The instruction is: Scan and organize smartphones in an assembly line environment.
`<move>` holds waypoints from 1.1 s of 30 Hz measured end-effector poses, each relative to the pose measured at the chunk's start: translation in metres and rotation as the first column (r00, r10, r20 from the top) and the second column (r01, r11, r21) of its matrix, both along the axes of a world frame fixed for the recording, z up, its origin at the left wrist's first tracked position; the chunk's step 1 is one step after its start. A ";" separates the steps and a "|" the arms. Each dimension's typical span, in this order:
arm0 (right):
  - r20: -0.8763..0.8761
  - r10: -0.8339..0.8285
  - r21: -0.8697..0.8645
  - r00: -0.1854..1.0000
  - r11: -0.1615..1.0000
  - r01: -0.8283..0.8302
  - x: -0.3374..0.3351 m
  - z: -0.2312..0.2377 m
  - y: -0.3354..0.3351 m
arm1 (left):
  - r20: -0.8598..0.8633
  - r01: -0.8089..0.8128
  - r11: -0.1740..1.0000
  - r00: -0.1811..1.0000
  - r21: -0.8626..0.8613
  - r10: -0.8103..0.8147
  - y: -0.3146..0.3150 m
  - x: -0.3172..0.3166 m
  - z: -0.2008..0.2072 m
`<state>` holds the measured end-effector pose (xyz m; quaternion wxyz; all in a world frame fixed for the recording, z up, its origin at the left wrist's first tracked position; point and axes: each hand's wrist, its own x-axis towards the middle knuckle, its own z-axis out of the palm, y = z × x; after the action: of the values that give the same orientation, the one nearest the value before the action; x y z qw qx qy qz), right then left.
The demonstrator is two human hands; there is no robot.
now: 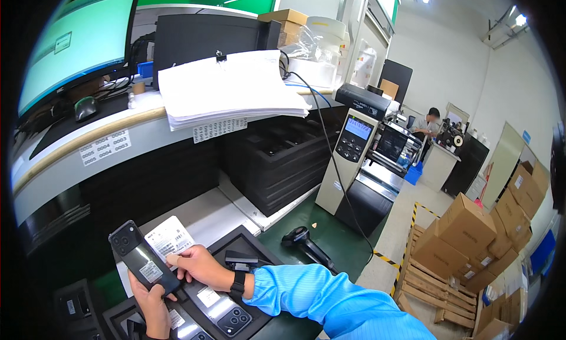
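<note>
My left hand (151, 307) grips a dark smartphone (131, 245), tilted, with its camera end up and a small white label on its back. Beside it, my right hand (203, 268) is closed, thumb and finger pinched at the lower edge of a white label sheet (170, 234) with printed codes. A black watch circles the right wrist. Below my hands, a black tray (250, 245) holds more phones, including a labelled phone (221, 310) with its cameras toward me. The right fingertips are partly hidden.
A black handheld scanner (306, 248) lies on the green mat right of the tray. Behind it stands a label printer (359, 145) with a hanging cable. Black trays (277, 157) are stacked under the shelf. A paper stack (230, 89) overhangs the shelf edge. Another person (427, 123) sits far off.
</note>
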<state>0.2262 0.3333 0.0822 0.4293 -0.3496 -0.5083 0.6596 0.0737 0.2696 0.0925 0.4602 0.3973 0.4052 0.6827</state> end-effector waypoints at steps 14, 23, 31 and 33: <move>-0.054 0.035 -0.005 0.998 0.999 -0.036 0.001 -0.003 0.003 | -0.008 0.012 1.000 1.000 -0.029 -0.012 0.002 -0.004 0.001; -0.040 0.056 -0.004 0.998 0.998 -0.057 0.004 -0.002 0.002 | -0.044 -0.018 0.999 0.999 -0.038 0.016 0.003 -0.006 -0.009; -0.003 0.052 0.009 0.999 0.999 -0.052 0.009 0.006 -0.001 | -0.073 -0.013 0.999 0.997 -0.052 0.010 0.006 -0.006 -0.012; -0.025 0.033 0.001 0.999 0.999 -0.033 0.007 0.000 0.000 | -0.085 -0.003 0.999 0.996 -0.038 0.000 0.007 -0.004 -0.009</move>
<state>0.2331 0.3335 0.0826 0.4250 -0.3327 -0.5088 0.6707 0.0700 0.2763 0.0832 0.4496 0.4169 0.4378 0.6576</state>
